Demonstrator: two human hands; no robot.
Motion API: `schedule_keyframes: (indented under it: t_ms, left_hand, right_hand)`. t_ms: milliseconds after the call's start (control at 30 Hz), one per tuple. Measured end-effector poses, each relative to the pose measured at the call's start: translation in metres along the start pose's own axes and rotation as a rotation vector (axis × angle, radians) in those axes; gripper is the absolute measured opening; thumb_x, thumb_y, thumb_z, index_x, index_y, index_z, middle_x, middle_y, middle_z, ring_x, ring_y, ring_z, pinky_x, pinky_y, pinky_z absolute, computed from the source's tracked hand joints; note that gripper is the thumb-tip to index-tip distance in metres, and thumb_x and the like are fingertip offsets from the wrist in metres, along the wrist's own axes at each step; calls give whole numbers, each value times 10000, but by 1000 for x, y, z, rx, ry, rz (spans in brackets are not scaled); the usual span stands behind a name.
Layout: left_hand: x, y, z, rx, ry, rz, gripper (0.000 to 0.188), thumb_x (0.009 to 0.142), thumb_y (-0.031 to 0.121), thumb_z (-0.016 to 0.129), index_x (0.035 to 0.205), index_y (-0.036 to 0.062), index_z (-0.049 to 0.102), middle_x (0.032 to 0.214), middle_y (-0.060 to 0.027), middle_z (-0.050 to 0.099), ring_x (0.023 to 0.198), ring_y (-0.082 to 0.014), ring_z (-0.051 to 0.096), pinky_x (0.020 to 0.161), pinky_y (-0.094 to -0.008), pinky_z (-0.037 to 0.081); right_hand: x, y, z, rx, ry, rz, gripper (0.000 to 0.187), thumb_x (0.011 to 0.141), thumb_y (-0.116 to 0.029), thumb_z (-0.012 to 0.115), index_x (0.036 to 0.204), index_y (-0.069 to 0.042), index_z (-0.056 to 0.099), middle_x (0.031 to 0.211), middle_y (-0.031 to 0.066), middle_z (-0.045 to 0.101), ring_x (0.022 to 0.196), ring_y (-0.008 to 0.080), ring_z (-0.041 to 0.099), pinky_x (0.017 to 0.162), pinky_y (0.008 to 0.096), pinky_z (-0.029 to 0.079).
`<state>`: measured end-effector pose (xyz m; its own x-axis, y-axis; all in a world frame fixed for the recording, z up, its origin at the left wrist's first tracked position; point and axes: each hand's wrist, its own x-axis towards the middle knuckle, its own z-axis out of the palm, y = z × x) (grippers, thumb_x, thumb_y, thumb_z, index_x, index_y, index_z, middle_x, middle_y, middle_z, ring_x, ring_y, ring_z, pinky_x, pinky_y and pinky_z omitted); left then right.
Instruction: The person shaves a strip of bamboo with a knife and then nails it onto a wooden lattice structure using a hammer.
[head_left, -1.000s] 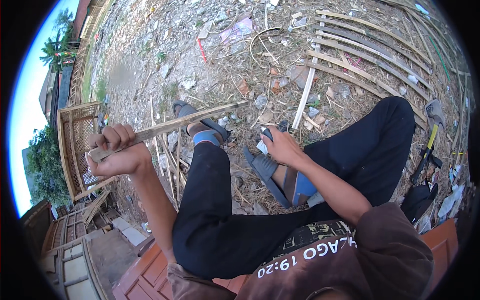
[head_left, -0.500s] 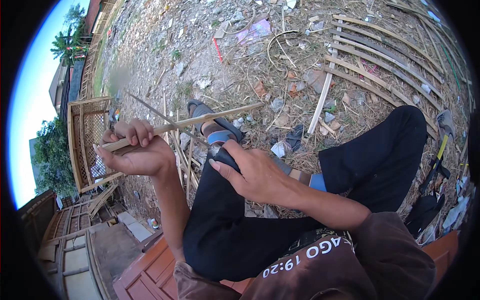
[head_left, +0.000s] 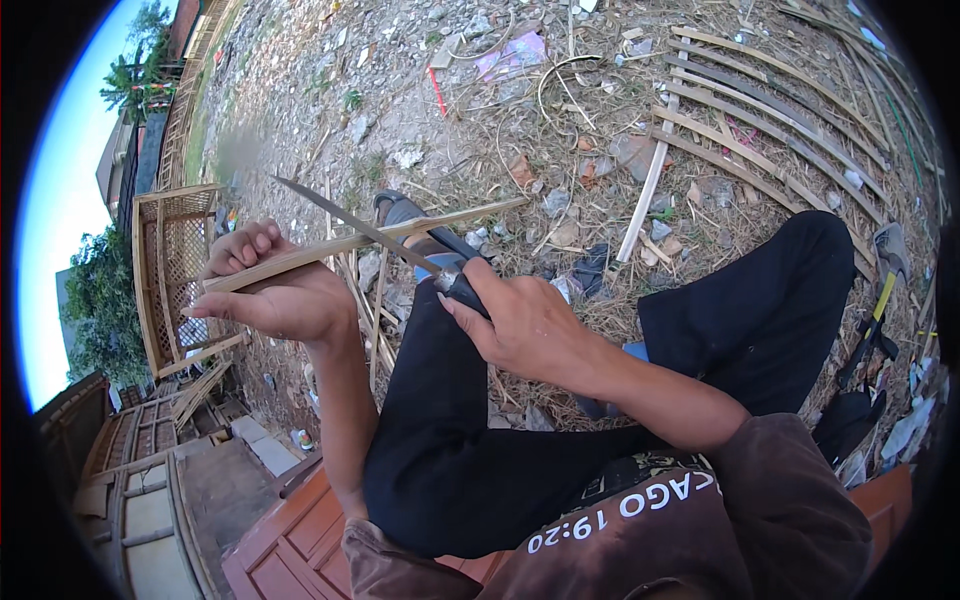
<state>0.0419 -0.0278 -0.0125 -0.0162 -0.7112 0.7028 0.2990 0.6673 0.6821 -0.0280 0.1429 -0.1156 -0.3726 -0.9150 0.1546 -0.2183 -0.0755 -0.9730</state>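
A long pale bamboo strip (head_left: pixel 350 243) lies across the palm of my left hand (head_left: pixel 290 303), whose fingers curl loosely behind it while the thumb stretches out below. My right hand (head_left: pixel 530 325) is wrapped around the dark handle of a long-bladed knife (head_left: pixel 335 213). The blade crosses the strip near its middle and points up and to the left; whether it touches the wood I cannot tell. Both hands are above my bent left knee, in black trousers (head_left: pixel 430 420). Beyond the knee, a sandalled foot (head_left: pixel 398 208) is partly hidden by the strip.
At the upper right, several bamboo slats (head_left: pixel 770 125) lie side by side over a crosspiece (head_left: pixel 645 200). A wooden lattice panel (head_left: pixel 180 280) stands at left. Stones and scraps litter the ground. A tool with a yellow part (head_left: pixel 883 296) lies at right; reddish wood panelling (head_left: pixel 300 540) is below me.
The knife blade and right hand have shifted slightly right and up, the handle now showing more. My left fingers have loosened off the strip, which rests more openly on the palm.
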Motion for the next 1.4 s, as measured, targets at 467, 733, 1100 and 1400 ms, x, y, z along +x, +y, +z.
schedule_keyframes:
  t_ms: [467,733,1100,1400]
  left_hand:
    - [-5,4,8,126,-76,78,664,882,779,364,814,121,314,791,-21,387,737,-138,369,715,-321,360]
    - [5,-6,-9,168,-96,112,643,950,719,270,811,97,360,808,-50,451,741,-158,402,742,-320,392]
    - [6,-7,-19,131,-193,137,618,935,701,354,831,94,397,808,-43,480,752,-156,454,737,-318,413]
    - [9,-6,-20,161,-216,164,562,978,661,295,828,123,359,787,-42,485,740,-149,445,719,-305,403]
  right_hand:
    - [-2,56,-20,-35,-67,335,296,968,-250,585,939,30,495,640,258,583,670,475,609,578,517,438]
    - [-4,19,-11,115,-92,226,319,968,-293,569,1012,17,505,635,273,597,630,502,604,585,554,469]
    - [-5,26,-6,113,-59,147,298,970,-275,578,1027,13,530,664,250,597,658,450,614,595,491,448]
    - [-4,20,-14,66,-89,106,338,961,-320,576,982,12,518,647,261,607,641,481,614,616,553,467]
